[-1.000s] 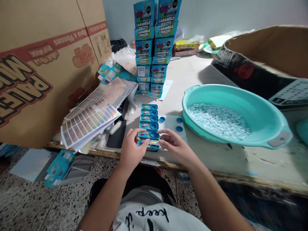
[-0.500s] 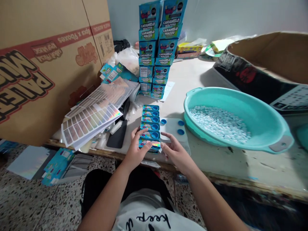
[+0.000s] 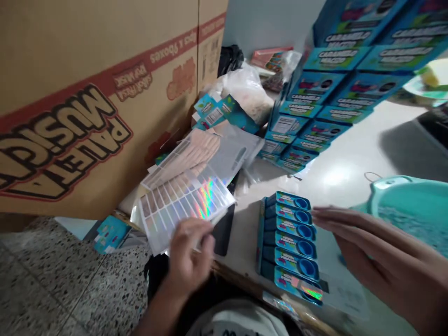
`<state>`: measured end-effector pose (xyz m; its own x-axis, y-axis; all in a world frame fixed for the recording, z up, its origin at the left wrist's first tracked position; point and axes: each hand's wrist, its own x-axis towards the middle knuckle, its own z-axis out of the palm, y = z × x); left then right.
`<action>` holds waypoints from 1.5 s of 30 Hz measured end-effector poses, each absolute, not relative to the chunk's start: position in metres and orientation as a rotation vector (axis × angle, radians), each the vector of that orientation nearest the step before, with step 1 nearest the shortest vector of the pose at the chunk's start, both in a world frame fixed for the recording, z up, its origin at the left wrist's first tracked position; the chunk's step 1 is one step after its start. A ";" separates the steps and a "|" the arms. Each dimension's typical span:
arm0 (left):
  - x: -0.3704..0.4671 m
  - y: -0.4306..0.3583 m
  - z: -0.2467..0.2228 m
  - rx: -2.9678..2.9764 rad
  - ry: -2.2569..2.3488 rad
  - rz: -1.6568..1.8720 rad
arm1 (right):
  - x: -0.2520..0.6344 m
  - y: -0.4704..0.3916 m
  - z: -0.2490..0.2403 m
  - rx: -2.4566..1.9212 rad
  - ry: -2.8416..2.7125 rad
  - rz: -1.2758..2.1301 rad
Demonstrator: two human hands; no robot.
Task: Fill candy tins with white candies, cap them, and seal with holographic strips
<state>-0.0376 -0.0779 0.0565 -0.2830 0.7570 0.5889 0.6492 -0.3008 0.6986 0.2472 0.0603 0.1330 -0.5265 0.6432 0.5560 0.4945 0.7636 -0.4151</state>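
Observation:
A row of several small blue "Caramelo" boxes [image 3: 296, 242] stands on the table, each with a round blue opening on top. Across the nearest box lies a shiny holographic sticker [image 3: 312, 291], partly over its opening. My right hand [image 3: 381, 252] is flat beside the row, fingers stretched and close together, fingertips at the far boxes; I cannot tell if they touch. My left hand [image 3: 191, 256], smeared by motion, is at the near edge of a sheet of silvery stickers [image 3: 182, 200]. Its fingers are bent, and whether they grip the sheet does not show.
Tall stacks of blue boxes [image 3: 315, 102] rise behind the row. A large cardboard carton [image 3: 105, 93] borders the left side. On the right stands a turquoise basin [image 3: 409, 186] of small white pieces. A dark flat object [image 3: 224, 231] lies beside the stickers.
The view has swung left and closer. My left hand has left the nearest box and moved left to the sticker sheet. My right hand has let go of the sticker and flattened beside the row.

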 end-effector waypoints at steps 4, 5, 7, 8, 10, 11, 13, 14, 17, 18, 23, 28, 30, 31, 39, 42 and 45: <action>-0.116 -0.036 0.101 1.704 2.393 1.087 | 0.268 0.049 0.106 -0.760 -2.287 0.137; -0.125 -0.025 0.105 1.628 2.466 0.861 | 0.274 0.047 0.099 -0.773 -2.278 0.107; -0.132 -0.005 0.108 1.527 2.519 0.364 | 0.286 0.043 0.089 -0.765 -2.284 0.019; -0.132 0.002 0.107 1.521 2.505 0.177 | 0.292 0.042 0.086 -0.749 -2.292 -0.028; -0.131 0.009 0.104 1.506 2.517 0.104 | 0.303 0.039 0.085 -0.712 -2.287 -0.083; -0.131 0.010 0.103 1.477 2.531 0.144 | 0.309 0.038 0.086 -0.698 -2.273 -0.075; -0.133 0.010 0.104 1.453 2.489 0.251 | 0.320 0.038 0.090 -0.680 -2.237 -0.005; -0.134 0.010 0.107 1.480 2.408 0.295 | 0.325 0.041 0.092 -0.666 -2.228 0.038; -0.128 0.014 0.116 1.578 2.280 0.329 | 0.329 0.056 0.098 -0.679 -2.238 0.133; -0.123 0.017 0.119 1.603 2.278 0.330 | 0.327 0.063 0.100 -0.711 -2.240 0.160; -0.073 0.034 0.132 1.745 2.353 0.365 | 0.300 0.090 0.096 -0.840 -2.152 0.396; -0.006 0.053 0.170 2.105 2.304 0.463 | 0.275 0.112 0.087 -0.829 -1.857 0.663; 0.020 0.056 0.181 2.322 2.256 0.652 | 0.271 0.120 0.083 -0.782 -1.772 0.799; 0.031 0.056 0.183 2.422 2.178 0.748 | 0.270 0.122 0.081 -0.750 -1.744 0.863; 0.050 0.064 0.140 2.673 1.603 1.136 | 0.280 0.128 0.059 -0.795 -1.477 0.636; 0.052 0.074 0.113 2.638 1.541 1.205 | 0.287 0.125 0.059 -0.828 -1.558 0.561; 0.059 0.083 0.089 2.581 1.524 1.460 | 0.288 0.120 0.062 -0.903 -1.568 0.549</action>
<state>0.0588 0.0826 0.0888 0.2059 0.6174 0.7592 0.7850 -0.5675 0.2486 0.2881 0.1197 0.0617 -0.0145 0.7964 0.6046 0.2449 0.5891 -0.7700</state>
